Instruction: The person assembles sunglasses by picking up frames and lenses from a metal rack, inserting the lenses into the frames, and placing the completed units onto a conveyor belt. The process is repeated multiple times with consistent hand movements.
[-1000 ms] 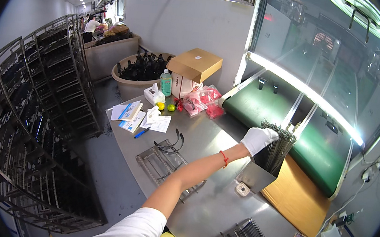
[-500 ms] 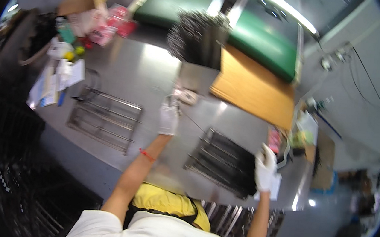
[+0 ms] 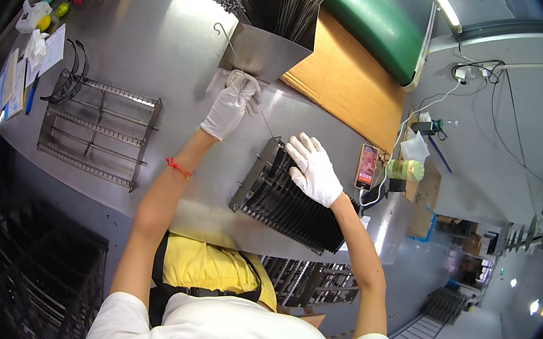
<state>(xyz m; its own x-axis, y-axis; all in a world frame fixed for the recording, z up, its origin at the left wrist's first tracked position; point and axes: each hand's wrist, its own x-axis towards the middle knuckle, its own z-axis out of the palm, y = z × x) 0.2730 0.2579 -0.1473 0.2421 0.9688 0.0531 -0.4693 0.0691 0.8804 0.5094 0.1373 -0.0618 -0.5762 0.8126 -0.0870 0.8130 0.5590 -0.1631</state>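
Observation:
My left hand, in a white glove, is closed on a thin metal wire rod with a hook at its upper end. The rod slants down to the right, its lower end at the far left corner of a metal rack. Several thin black strips stand in rows in that rack. My right hand, also gloved in white, lies over the rack's far edge with fingers stretched out. Whether its fingertips touch the strips, I cannot tell. Just beyond my left hand stands a metal bin full of dark hooked wires.
A second metal rack lies at the left, dark curved bands at its corner. Papers are at the far left. Cardboard, a phone with a white cable and a green roll-shaped item are at the right.
My right hand has moved left, from the rack's right end to its far edge. My left hand stays near the bin, closed on the rod. The whole view has shifted.

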